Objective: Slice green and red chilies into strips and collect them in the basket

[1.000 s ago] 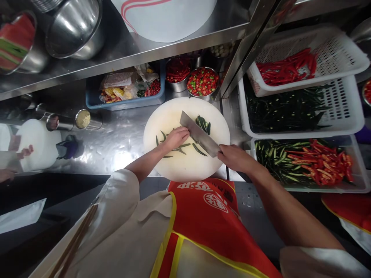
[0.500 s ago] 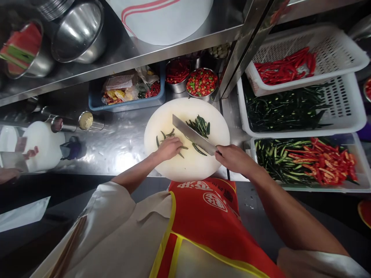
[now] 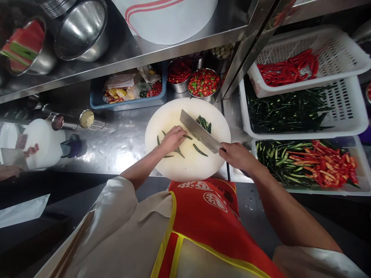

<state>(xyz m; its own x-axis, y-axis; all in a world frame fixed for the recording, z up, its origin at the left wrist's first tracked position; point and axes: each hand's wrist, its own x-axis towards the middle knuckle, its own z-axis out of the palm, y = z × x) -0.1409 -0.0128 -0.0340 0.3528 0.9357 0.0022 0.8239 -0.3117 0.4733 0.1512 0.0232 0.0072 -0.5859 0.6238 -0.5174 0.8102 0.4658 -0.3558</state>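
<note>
Currently cleaver (image 3: pixel 199 132) in right grip (image 3: pixel 236 155), green chilies (image 3: pixel 180 153) around left grip (image 3: pixel 173 139).

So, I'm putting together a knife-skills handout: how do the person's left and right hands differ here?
The right hand is closed on the handle of the cleaver, while the left hand holds no tool, its fingers lowered over green pepper pieces. The left hand is over the cutting board; the right hand is just past its right edge. Both hands are bare.
</note>
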